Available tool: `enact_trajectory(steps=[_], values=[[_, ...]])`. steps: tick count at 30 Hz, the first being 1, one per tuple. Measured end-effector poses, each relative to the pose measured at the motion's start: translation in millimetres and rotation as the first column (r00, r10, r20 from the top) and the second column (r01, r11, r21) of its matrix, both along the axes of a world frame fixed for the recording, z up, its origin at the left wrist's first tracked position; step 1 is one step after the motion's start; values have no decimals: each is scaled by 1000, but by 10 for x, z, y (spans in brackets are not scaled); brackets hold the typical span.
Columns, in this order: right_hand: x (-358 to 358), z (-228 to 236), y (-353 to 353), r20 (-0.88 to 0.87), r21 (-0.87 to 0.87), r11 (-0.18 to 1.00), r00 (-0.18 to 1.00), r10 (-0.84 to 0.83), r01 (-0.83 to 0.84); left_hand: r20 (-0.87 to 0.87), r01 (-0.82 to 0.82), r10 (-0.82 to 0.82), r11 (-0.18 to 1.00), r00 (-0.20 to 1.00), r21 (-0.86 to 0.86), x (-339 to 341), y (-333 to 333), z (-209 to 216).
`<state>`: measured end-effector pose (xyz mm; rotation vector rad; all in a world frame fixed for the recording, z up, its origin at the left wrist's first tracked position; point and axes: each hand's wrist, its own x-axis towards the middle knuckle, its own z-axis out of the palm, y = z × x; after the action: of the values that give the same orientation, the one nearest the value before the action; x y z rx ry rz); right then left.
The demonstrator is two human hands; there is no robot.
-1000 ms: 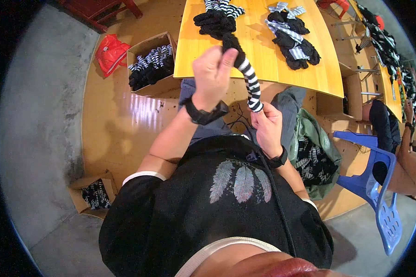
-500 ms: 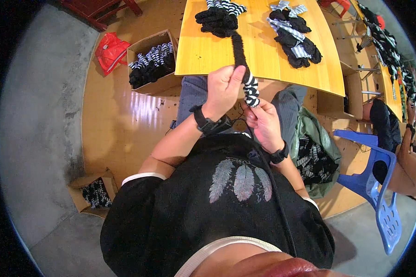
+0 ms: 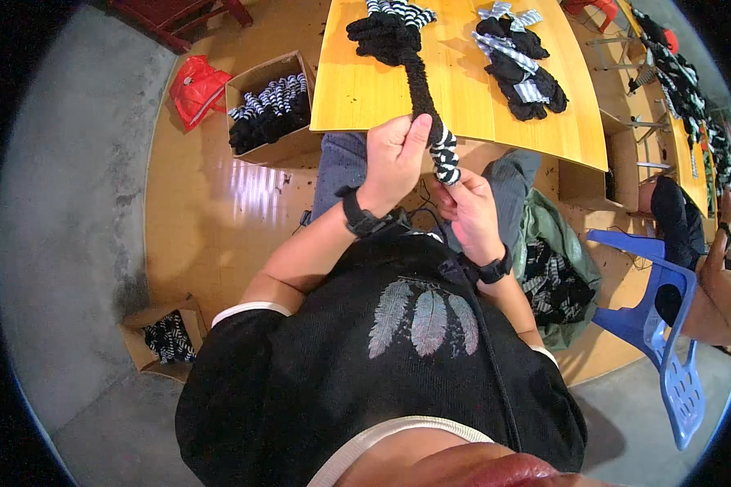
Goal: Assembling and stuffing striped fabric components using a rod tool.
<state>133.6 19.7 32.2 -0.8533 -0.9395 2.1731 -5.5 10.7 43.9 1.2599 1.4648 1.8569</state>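
A yellow wood-grained surface (image 3: 456, 93) carries fuzzy black, white-striped knit pieces (image 3: 382, 39) and, to their right, black bundles (image 3: 536, 99) with pale striped strips (image 3: 503, 47).

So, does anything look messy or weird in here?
A little: a red bag lies crumpled on the floor beside a cardboard box, looking dropped, and dark specks mess up the table. The knitted piece between left hand and right hand just looks scrunched.

Bright light is falling on the yellow surface (image 3: 459, 89) at upper centre, and white glare is streaking the tan floor (image 3: 195, 252) left of centre. A soft shadow is darkening the lower right. The left hand (image 3: 393, 158) and right hand (image 3: 474, 215) are showing fairly crisply. The fisheye lens is bowing straight edges; blackness is swallowing the corners.
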Motion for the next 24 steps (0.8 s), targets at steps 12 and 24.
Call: enact_trajectory(steps=[12, 24], values=[[293, 73, 213, 57, -17, 929, 927, 371, -371, -758, 178, -37, 978, 651, 105, -731, -35, 614], [465, 9, 238, 82, 116, 942, 948, 308, -316, -11, 457, -464, 876, 886, -156, -755, -38, 545]])
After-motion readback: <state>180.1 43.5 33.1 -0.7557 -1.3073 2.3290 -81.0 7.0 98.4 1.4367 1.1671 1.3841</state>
